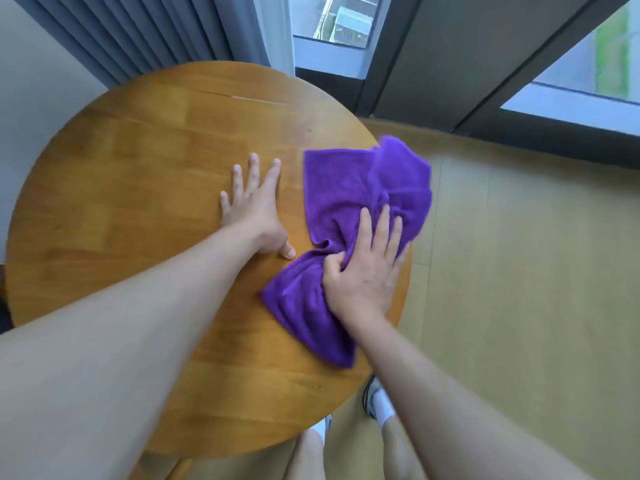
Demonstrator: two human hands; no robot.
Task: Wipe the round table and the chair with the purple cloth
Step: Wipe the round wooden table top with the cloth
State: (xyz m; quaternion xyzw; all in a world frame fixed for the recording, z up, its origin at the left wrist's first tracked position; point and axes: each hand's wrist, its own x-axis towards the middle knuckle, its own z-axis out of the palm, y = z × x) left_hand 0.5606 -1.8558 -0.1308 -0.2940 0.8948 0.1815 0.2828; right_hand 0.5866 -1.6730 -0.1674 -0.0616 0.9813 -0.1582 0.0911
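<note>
Both hands are on the round table point(138, 209). On the bare wood near the middle lies the left hand point(254, 206), flat with palm down, fingers straight and spread, holding nothing. Just to its right, the right hand point(363, 268) presses on the purple cloth point(349, 192) — fingers laid forward over the fabric, thumb dug into a bunched fold at the cloth's waist, so it seems to pinch the cloth as much as press it.

From that pinch the cloth fans out two ways: a wide part toward the far right, its corner hanging past the table's right rim, and a narrower tail toward the near side, ending close to the near-right rim.

Left of the hands the tabletop runs bare to its rim. Beyond the far rim hang curtains point(145, 32), beside a window point(332, 26). Right of the table lies open floor point(519, 271) — a shoe point(375, 398) shows below the near rim.
</note>
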